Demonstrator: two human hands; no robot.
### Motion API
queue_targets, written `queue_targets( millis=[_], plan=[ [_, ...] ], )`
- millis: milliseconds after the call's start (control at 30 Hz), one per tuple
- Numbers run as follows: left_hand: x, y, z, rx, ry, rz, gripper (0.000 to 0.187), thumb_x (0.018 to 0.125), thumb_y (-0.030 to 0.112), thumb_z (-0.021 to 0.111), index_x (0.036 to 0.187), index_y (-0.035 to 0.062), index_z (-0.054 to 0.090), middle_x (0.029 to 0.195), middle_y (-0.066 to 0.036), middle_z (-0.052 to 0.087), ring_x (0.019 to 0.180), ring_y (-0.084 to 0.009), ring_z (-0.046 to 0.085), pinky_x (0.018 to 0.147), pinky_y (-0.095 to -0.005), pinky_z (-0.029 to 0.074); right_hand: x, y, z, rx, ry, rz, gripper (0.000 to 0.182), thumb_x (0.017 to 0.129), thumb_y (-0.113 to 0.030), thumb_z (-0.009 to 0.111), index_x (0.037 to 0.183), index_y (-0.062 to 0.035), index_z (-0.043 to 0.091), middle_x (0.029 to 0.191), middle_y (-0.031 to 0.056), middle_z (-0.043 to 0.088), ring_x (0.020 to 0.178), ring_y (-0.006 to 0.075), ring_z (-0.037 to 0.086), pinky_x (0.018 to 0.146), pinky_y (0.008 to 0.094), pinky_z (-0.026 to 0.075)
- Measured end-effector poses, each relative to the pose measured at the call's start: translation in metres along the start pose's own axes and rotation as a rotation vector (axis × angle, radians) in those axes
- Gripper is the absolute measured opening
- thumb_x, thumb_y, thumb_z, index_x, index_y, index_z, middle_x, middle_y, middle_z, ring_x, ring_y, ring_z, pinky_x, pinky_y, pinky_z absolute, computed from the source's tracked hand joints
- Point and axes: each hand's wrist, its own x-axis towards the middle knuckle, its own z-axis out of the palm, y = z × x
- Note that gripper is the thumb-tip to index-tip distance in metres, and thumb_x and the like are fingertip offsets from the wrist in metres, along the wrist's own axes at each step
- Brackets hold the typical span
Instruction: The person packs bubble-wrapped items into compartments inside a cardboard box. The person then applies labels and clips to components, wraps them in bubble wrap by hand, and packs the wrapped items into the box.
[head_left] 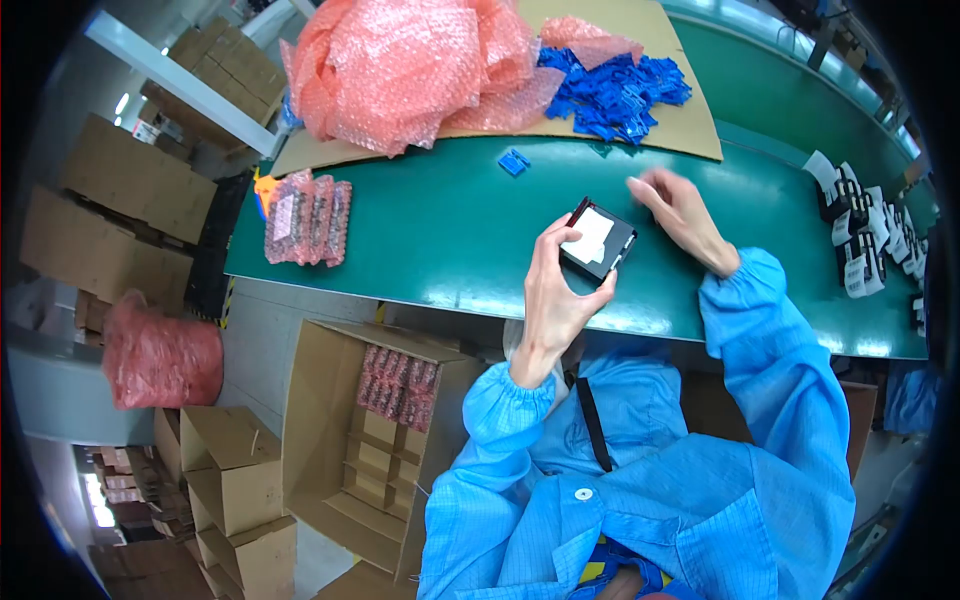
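Note:
My left hand (557, 287) grips a black box-shaped device (598, 240) with a white label on its face, thumb and fingers on opposite edges, above the green table (440, 220). To the right of the device is my right hand (678, 212), fingers curled, apart from it; whether something small is between the fingertips is hidden. A small blue plastic piece (514, 162) lies on the table beyond my left hand. A pile of blue plastic pieces (620, 95) rests on cardboard at the back.
Pink bubble wrap (400, 70) is heaped at the back. Bubble-wrapped packages (307, 220) lie at the table's left end. Several black devices with white papers (862, 240) stand at the right. Below left is an open carton (350, 450) holding wrapped packages.

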Motion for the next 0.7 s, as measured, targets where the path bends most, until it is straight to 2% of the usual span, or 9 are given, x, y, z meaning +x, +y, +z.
queue_targets(
  millis=[33, 133, 233, 333, 500, 533, 567, 633, 700],
  plan=[
    [0.003, 0.001, 0.002, 0.010, 0.005, 0.009, 0.059, 0.065, 0.010, 0.080, 0.113, 0.0059, 0.047, 0.128, -0.020, 0.051, 0.115, -0.0355, 0.055, 0.095, -0.0402, 0.047, -0.008, -0.002, -0.003, 0.045, -0.110, 0.109, 0.035, 0.098, -0.034, 0.054, 0.086, -0.0025, 0.061, 0.070, -0.0017, 0.055, 0.060, 0.0056, 0.047, 0.052, 0.0236, 0.038],
    [0.013, 0.010, 0.009, 0.003, 0.205, 0.057, 0.062, 0.064, 0.008, 0.082, 0.115, 0.0042, 0.048, 0.131, -0.019, 0.052, 0.118, -0.0312, 0.054, 0.099, -0.0377, 0.044, -0.025, -0.029, 0.004, 0.180, -0.334, 0.206, 0.034, 0.094, -0.034, 0.058, 0.099, -0.0013, 0.062, 0.073, -0.0007, 0.059, 0.056, 0.0048, 0.047, 0.048, 0.0214, 0.037],
    [0.018, 0.020, 0.017, -0.036, 0.166, 0.114, 0.071, 0.058, 0.007, 0.084, 0.118, 0.0042, 0.046, 0.136, -0.022, 0.045, 0.124, -0.0368, 0.048, 0.103, -0.0413, 0.041, -0.036, -0.044, 0.029, 0.367, -0.182, 0.223, 0.046, 0.090, -0.036, 0.065, 0.115, 0.0020, 0.056, 0.077, -0.0003, 0.057, 0.056, 0.0033, 0.046, 0.045, 0.0204, 0.035],
    [0.024, 0.024, 0.024, -0.023, 0.163, 0.146, 0.071, 0.061, 0.007, 0.084, 0.119, 0.0044, 0.044, 0.139, -0.023, 0.042, 0.125, -0.0381, 0.047, 0.103, -0.0427, 0.041, -0.033, -0.044, 0.031, 0.507, -0.051, 0.257, 0.040, 0.093, -0.031, 0.062, 0.114, 0.0029, 0.059, 0.089, 0.0019, 0.062, 0.068, 0.0043, 0.053, 0.050, 0.0200, 0.039],
    [0.035, 0.021, 0.028, -0.060, -0.015, 0.204, 0.076, 0.067, 0.013, 0.084, 0.128, 0.0037, 0.041, 0.140, -0.023, 0.040, 0.129, -0.0394, 0.043, 0.106, -0.0425, 0.038, -0.031, -0.013, 0.029, 0.648, 0.129, 0.202, 0.038, 0.094, -0.032, 0.060, 0.113, 0.0000, 0.057, 0.088, 0.0002, 0.062, 0.063, 0.0036, 0.049, 0.050, 0.0204, 0.036],
    [0.040, 0.022, 0.019, -0.083, -0.108, 0.201, 0.079, 0.068, 0.016, 0.085, 0.131, 0.0035, 0.040, 0.140, -0.024, 0.040, 0.130, -0.0396, 0.042, 0.107, -0.0424, 0.037, -0.032, 0.003, 0.011, 0.574, -0.012, 0.314, 0.040, 0.095, -0.032, 0.056, 0.119, -0.0002, 0.056, 0.101, 0.0032, 0.063, 0.082, 0.0063, 0.057, 0.064, 0.0213, 0.045],
    [0.053, 0.014, 0.006, 0.040, -0.096, 0.305, 0.082, 0.070, 0.020, 0.085, 0.135, 0.0027, 0.038, 0.140, -0.024, 0.040, 0.131, -0.0390, 0.041, 0.109, -0.0424, 0.036, -0.033, 0.001, -0.001, 0.505, -0.033, 0.302, 0.040, 0.095, -0.035, 0.057, 0.117, -0.0011, 0.057, 0.096, 0.0014, 0.063, 0.075, 0.0045, 0.054, 0.059, 0.0208, 0.040],
    [0.097, 0.005, -0.034, 0.130, 0.030, 0.262, 0.060, 0.078, 0.017, 0.078, 0.127, -0.0003, 0.049, 0.130, -0.021, 0.052, 0.124, -0.0354, 0.048, 0.105, -0.0407, 0.038, -0.036, 0.007, -0.009, 0.390, 0.023, 0.255, 0.042, 0.093, -0.041, 0.058, 0.111, -0.0035, 0.058, 0.083, -0.0034, 0.061, 0.059, 0.0014, 0.040, 0.049, 0.0205, 0.028],
    [0.154, -0.025, -0.080, 0.377, 0.178, 0.340, 0.038, 0.086, 0.014, 0.063, 0.120, -0.0002, 0.053, 0.122, -0.020, 0.054, 0.114, -0.0360, 0.050, 0.101, -0.0450, 0.037, -0.039, 0.001, -0.009, 0.395, 0.045, 0.239, 0.043, 0.093, -0.040, 0.058, 0.114, -0.0032, 0.057, 0.087, -0.0016, 0.062, 0.064, 0.0025, 0.044, 0.052, 0.0203, 0.032]
  ],
)
